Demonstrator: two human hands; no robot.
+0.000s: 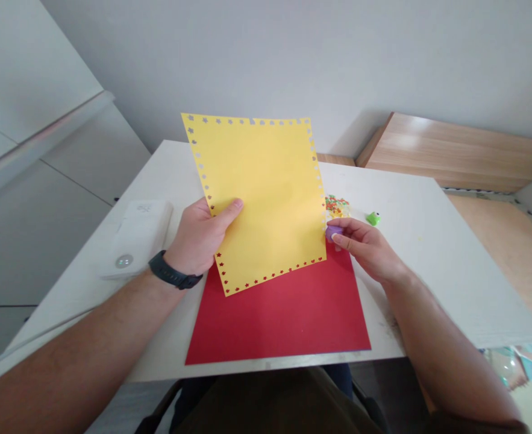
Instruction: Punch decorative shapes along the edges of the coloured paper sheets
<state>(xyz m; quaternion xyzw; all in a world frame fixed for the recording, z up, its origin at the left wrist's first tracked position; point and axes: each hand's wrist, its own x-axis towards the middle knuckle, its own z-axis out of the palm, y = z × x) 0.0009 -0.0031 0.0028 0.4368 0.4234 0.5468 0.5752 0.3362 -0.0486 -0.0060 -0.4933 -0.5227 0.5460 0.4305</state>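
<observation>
My left hand (pixel 202 232) grips the left edge of a yellow paper sheet (pixel 266 193), thumb on the front and fingers hidden behind. Small punched shapes, some of them stars, line the sheet's borders. At its right edge, my right hand (pixel 360 241) pinches a small purple craft punch (pixel 333 233) that touches the paper or sits right beside it; I cannot tell whether the edge is inside. Below the raised yellow sheet, a red paper sheet (pixel 284 319) lies on the table and shows through the lower holes.
Colourful paper bits (pixel 337 206) lie in a pile behind my right hand. A small green punch (pixel 373 218) stands farther right on the white table (pixel 428 259). At the left is a white device (pixel 141 235) with a cable. A wooden panel (pixel 455 150) stands at the back right.
</observation>
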